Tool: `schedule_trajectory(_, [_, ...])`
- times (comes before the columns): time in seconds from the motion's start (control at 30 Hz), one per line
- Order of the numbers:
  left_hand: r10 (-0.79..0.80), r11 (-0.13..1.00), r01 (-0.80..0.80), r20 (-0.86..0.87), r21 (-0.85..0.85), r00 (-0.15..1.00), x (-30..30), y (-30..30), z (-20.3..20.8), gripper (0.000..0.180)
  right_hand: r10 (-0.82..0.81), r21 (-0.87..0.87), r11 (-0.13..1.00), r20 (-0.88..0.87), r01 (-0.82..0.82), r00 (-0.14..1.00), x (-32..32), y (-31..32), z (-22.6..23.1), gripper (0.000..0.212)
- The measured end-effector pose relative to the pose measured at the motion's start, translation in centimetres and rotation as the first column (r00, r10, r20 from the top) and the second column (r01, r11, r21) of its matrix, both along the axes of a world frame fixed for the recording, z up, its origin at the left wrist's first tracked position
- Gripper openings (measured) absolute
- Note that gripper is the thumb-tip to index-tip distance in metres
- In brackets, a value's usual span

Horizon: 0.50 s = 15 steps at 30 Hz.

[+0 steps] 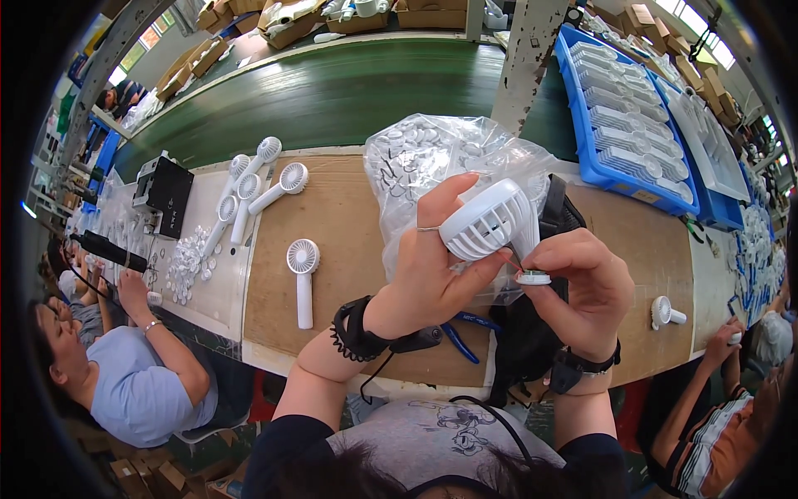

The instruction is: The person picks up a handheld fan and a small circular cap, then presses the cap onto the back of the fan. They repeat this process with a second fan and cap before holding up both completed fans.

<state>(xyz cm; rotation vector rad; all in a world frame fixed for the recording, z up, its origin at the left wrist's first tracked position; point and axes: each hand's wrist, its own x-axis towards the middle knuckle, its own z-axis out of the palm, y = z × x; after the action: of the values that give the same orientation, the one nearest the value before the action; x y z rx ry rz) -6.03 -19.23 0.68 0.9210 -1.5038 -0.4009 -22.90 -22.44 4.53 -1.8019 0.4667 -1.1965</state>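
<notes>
My left hand [424,266] grips a white handheld fan [489,223] by its slotted round head, tilted above the bench. In my right hand [586,287], thumb and fingers pinch a small round white cap [534,279] with a bit of green on it. Thin red wire runs between the cap and the fan. The fan's handle points toward my right hand and is partly hidden by the fingers. Behind both hands lies a clear plastic bag [416,158] full of small white round parts. Blue-handled pliers [461,341] rest below my left wrist.
A finished-looking white fan [302,283] lies at left, with several more fans [241,187] beyond it. A black box [164,195] stands further left. Blue crates [615,116] of white parts sit at right. A green conveyor [332,96] crosses behind. Co-workers [150,374] sit on both sides.
</notes>
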Motion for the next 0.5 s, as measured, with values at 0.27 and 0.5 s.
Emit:
schedule_trajectory(0.27, [0.010, 1.000, -0.010, -0.004, -0.021, 1.000, -0.17, 0.01, -0.07, 0.066, 0.083, -0.036, 0.996, -0.027, -0.084, 0.996, -0.42, -0.37, -0.09, 0.023])
schedule_trajectory(0.5, [-0.041, 0.999, 0.041, -0.023, -0.001, 0.999, -0.05, 0.25, -0.17, 0.067, 0.114, 0.009, 0.993, -0.001, -0.114, 0.993, -0.23, -0.18, 0.06, 0.018])
